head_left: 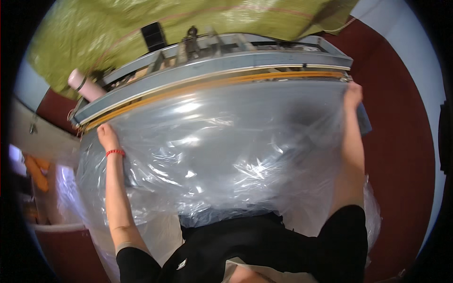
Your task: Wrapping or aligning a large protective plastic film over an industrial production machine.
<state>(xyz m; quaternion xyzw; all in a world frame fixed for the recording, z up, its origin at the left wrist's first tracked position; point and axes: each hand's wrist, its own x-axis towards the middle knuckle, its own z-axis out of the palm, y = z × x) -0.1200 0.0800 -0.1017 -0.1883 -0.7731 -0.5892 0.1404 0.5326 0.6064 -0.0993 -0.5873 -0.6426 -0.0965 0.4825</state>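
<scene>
A wide sheet of clear plastic film lies spread over a grey surface, wrinkled and shiny toward my body. My left hand, below a red bead bracelet, is closed on the film's far left corner. At the far right corner my right hand is closed on the same film, its fingers partly hidden. Just beyond the film's far edge runs an orange strip along a long grey metal frame. Both arms reach forward, wide apart.
A pink bottle stands at the frame's left end. Behind hang a black box-shaped object and a yellow-green tarp. Loose film hangs down on the right over a dark red floor. A pale blue wall rises beyond.
</scene>
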